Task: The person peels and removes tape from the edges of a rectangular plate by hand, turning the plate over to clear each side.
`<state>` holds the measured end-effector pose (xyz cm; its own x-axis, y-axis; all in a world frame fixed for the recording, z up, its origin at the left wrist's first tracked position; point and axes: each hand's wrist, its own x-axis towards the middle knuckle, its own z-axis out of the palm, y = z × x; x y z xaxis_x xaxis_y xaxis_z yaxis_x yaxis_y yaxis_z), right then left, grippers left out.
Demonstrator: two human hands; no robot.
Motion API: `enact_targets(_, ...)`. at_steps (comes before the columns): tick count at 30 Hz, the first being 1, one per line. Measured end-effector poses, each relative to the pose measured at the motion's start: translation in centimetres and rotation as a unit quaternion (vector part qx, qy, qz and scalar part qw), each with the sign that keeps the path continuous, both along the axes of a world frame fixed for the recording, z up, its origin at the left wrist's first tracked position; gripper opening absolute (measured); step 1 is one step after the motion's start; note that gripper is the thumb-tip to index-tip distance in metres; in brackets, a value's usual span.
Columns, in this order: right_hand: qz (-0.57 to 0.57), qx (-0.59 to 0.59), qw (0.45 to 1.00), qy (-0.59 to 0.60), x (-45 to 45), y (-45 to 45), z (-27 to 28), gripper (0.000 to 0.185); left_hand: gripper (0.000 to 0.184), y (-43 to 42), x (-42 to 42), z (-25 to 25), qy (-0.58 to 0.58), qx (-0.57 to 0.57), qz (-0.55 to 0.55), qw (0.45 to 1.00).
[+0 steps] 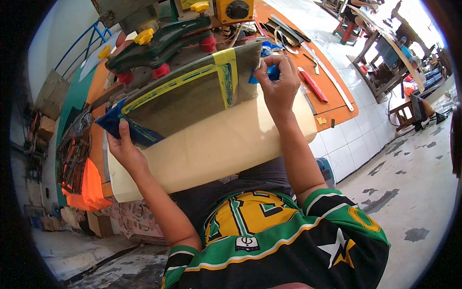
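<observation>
From where I stand, the grey panel (185,94) is tilted up over the cream sheet (216,149), with yellow tape (224,79) along its top and right. At its 8 o'clock corner, the left hand (127,149) is closed on it, thumb over the blue film (109,120). By its 3 o'clock edge, the right hand (279,84) has curled fingers, thumb against forefinger; I can't tell what it pinches. The green clamp (159,48) sits at 11 o'clock; past 3 o'clock, the red knife (313,85) lies on the orange worktop (332,110).
</observation>
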<state>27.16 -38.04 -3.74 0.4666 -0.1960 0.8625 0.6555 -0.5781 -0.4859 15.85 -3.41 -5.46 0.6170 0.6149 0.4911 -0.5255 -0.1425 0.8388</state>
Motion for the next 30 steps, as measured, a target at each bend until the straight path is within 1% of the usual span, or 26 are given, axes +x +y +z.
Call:
enact_targets(2, -0.002, 0.01, 1.0, 0.012, 0.0, 0.0, 0.0, 0.015, 0.052, -0.6, 0.0, 0.5, 0.002, 0.007, 0.007, 1.0)
enact_targets(4, -0.005, 0.02, 0.999, 0.024, 0.0, -0.1, -0.1, 0.014, 0.047, -1.2, 0.1, 0.9, -0.019, -0.006, 0.02, 1.0)
enact_targets(6, 0.012, 0.065, 0.995, 0.075, 0.0, -0.2, -0.3, 0.012, 0.047, -1.3, 0.1, 1.0, -0.023, -0.006, 0.02, 1.0)
enact_targets(7, 0.012, 0.064, 0.995, 0.075, 0.1, -0.3, -0.6, 0.012, 0.046, -1.4, 0.1, 1.0, -0.027, -0.005, 0.019, 0.999)
enact_targets(9, 0.126, 0.185, 0.961, 0.164, 0.0, -0.5, -0.8, 0.013, 0.046, -1.0, 0.2, 0.7, -0.016, -0.006, 0.022, 1.0)
enact_targets(10, 0.126, 0.185, 0.961, 0.163, -0.3, -0.6, -0.5, 0.013, 0.046, -0.9, 0.2, 0.6, -0.006, -0.007, 0.025, 1.0)
enact_targets(12, 0.231, 0.286, 0.911, 0.188, -1.1, -0.7, 0.1, 0.017, 0.047, -0.8, 0.3, 0.5, -0.006, -0.014, 0.023, 1.0)
enact_targets(13, 0.23, 0.286, 0.911, 0.188, -1.1, -0.6, 0.0, 0.017, 0.047, -0.9, 0.3, 0.5, -0.007, -0.021, 0.022, 1.0)
enact_targets(15, 0.219, 0.208, 0.937, 0.174, -0.7, -0.5, -0.6, 0.02, 0.048, -1.0, 0.3, 0.6, -0.007, -0.017, 0.025, 1.0)
enact_targets(16, 0.219, 0.209, 0.937, 0.173, -0.5, -0.5, -0.8, 0.02, 0.049, -1.0, 0.2, 0.7, -0.006, -0.015, 0.028, 0.999)
enact_targets(18, 0.167, 0.125, 0.97, 0.123, -0.1, -0.4, -0.9, 0.021, 0.049, -0.7, 0.2, 0.5, -0.006, -0.01, 0.024, 1.0)
enact_targets(19, 0.167, 0.125, 0.97, 0.123, -0.1, -0.4, -0.9, 0.021, 0.049, -0.6, 0.2, 0.4, -0.006, -0.006, 0.021, 1.0)
enact_targets(21, 0.18, 0.172, 0.957, 0.151, -0.2, -0.4, -0.9, 0.018, 0.049, -1.0, 0.0, 0.6, -0.009, -0.003, 0.025, 1.0)
enact_targets(25, 0.2, 0.205, 0.942, 0.173, -0.1, -0.5, -0.8, 0.018, 0.05, -0.4, -0.2, 0.0, 0.003, 0.002, 0.027, 1.0)
enact_targets(27, 0.261, 0.251, 0.909, 0.205, -0.3, -0.5, -0.4, 0.02, 0.049, -0.1, -0.2, -0.4, -0.001, -0.002, 0.021, 1.0)
enact_targets(28, 0.262, 0.251, 0.909, 0.205, -0.2, -0.5, -0.5, 0.02, 0.048, 0.0, -0.3, -0.5, -0.006, -0.005, 0.015, 1.0)
enact_targets(30, 0.302, 0.272, 0.886, 0.22, 0.4, -0.8, -0.9, 0.021, 0.046, 0.1, -0.4, -0.5, -0.006, -0.006, 0.013, 1.0)
